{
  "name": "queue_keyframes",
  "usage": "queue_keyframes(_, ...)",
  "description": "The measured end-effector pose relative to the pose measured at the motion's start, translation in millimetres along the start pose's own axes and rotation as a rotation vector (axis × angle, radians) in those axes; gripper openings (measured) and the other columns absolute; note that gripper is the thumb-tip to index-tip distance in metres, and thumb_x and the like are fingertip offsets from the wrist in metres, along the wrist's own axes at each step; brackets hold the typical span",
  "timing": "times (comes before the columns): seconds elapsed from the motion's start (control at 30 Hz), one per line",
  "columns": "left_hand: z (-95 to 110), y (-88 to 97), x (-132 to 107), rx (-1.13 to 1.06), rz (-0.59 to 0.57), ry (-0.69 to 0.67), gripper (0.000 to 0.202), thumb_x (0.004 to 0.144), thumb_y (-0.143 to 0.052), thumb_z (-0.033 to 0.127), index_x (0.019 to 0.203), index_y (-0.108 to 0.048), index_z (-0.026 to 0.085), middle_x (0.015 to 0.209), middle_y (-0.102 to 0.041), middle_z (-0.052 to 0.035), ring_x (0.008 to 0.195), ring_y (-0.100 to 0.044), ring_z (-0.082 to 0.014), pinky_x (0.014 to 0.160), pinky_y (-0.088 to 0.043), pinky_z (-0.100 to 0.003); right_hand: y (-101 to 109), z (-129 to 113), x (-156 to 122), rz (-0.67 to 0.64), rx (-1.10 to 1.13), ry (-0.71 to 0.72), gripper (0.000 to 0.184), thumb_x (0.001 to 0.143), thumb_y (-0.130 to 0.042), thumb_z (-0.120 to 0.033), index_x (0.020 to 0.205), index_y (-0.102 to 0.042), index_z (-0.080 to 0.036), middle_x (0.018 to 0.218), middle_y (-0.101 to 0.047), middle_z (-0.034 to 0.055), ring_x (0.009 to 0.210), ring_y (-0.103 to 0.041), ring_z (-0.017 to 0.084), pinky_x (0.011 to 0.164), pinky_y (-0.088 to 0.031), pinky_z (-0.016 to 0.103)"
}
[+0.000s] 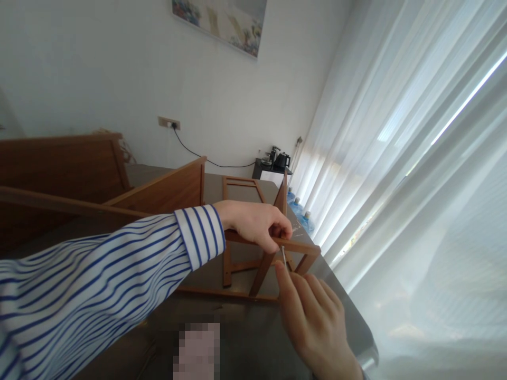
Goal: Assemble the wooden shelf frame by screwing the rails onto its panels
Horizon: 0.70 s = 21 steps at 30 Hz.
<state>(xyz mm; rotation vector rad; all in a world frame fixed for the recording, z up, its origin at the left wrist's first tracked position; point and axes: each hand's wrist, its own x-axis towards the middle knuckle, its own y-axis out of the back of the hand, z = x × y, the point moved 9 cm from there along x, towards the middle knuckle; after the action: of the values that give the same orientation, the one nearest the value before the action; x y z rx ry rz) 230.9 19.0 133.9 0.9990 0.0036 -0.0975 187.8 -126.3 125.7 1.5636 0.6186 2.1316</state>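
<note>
A small brown wooden frame [253,264] of thin slats stands on a dark table [245,338]. My left hand [257,224], in a blue-and-white striped sleeve, is closed round the frame's top rail near its right end. My right hand [312,316] comes up from below and pinches a thin metal tool [283,255], held upright with its tip against the underside of that rail, just under my left fingers.
Larger wooden panels [162,190] stand on the table to the left and behind. A black side table with kettles [275,161] stands against the far wall, water bottles [304,219] beside it. Sheer white curtains [415,158] fill the right. The table's rounded corner [366,348] is near my right hand.
</note>
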Motion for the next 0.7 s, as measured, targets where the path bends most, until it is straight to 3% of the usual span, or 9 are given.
queue_keyframes(0.1,-1,-0.3,0,0.007,0.007,0.004,0.023,0.069,-0.064,0.022,0.091,-0.059,0.018,0.076,-0.057,0.0041,0.067,-0.051,-0.0099,0.060,-0.039,-0.020,-13,17,-11,0.117,0.322,-0.352,0.028,0.090,-0.046,-0.008,0.115,-0.056,-0.012,0.077,-0.070,0.0062,0.063,-0.066,0.015,0.057,-0.054,0.025)
queue_keyframes(0.17,-2,-0.1,0,0.014,0.013,0.005,0.023,0.069,-0.064,0.023,0.091,-0.059,0.018,0.077,-0.057,0.0040,0.067,-0.051,-0.0099,0.060,-0.039,-0.020,-28,25,-21,0.127,0.561,-0.573,0.024,0.092,-0.043,-0.010,0.110,-0.056,-0.018,0.080,-0.071,0.0028,0.062,-0.067,0.011,0.055,-0.054,0.019)
queue_keyframes(0.23,-1,0.3,0,0.016,0.016,0.000,0.023,0.069,-0.065,0.024,0.091,-0.060,0.019,0.077,-0.057,0.0041,0.068,-0.051,-0.0099,0.060,-0.040,-0.020,-39,27,-26,0.107,0.738,-0.683,0.024,0.093,-0.042,-0.012,0.109,-0.056,-0.022,0.082,-0.071,0.0003,0.063,-0.067,0.010,0.055,-0.055,0.016)
queue_keyframes(0.3,0,0.3,0,0.008,0.009,-0.007,0.022,0.069,-0.064,0.023,0.090,-0.060,0.019,0.076,-0.057,0.0042,0.067,-0.050,-0.0098,0.060,-0.040,-0.020,-41,26,-26,0.061,0.802,-0.669,0.025,0.094,-0.043,-0.013,0.113,-0.056,-0.023,0.090,-0.072,0.0013,0.074,-0.069,0.011,0.062,-0.056,0.017)
queue_keyframes(0.4,0,0.4,0,0.000,0.000,-0.009,0.023,0.069,-0.064,0.022,0.091,-0.060,0.018,0.076,-0.057,0.0042,0.067,-0.050,-0.0097,0.060,-0.040,-0.020,-35,24,-22,-0.044,0.702,-0.486,0.031,0.092,-0.047,-0.013,0.122,-0.054,-0.020,0.104,-0.070,0.0070,0.093,-0.068,0.016,0.076,-0.057,0.024)
queue_keyframes(0.53,0,0.1,0,-0.003,-0.001,-0.005,0.023,0.069,-0.064,0.022,0.091,-0.060,0.018,0.076,-0.057,0.0041,0.067,-0.050,-0.0099,0.060,-0.039,-0.020,-23,26,-19,-0.060,0.362,-0.208,0.034,0.090,-0.051,-0.009,0.123,-0.056,-0.015,0.091,-0.069,0.0101,0.086,-0.066,0.021,0.076,-0.056,0.034)
queue_keyframes(0.6,0,0.1,0,0.000,0.001,0.001,0.024,0.068,-0.064,0.022,0.092,-0.060,0.018,0.077,-0.057,0.0041,0.067,-0.050,-0.0099,0.060,-0.039,-0.020,-20,31,-18,-0.036,0.271,-0.190,0.033,0.090,-0.052,-0.009,0.122,-0.058,-0.015,0.092,-0.068,0.0116,0.087,-0.065,0.022,0.075,-0.056,0.036)
queue_keyframes(0.7,0,0.2,0,-0.001,0.002,0.007,0.024,0.068,-0.064,0.022,0.091,-0.060,0.018,0.077,-0.056,0.0040,0.067,-0.050,-0.0099,0.061,-0.040,-0.021,-15,34,-15,0.003,0.369,-0.242,0.029,0.091,-0.048,-0.008,0.117,-0.060,-0.014,0.095,-0.067,0.0111,0.085,-0.065,0.019,0.073,-0.056,0.030)
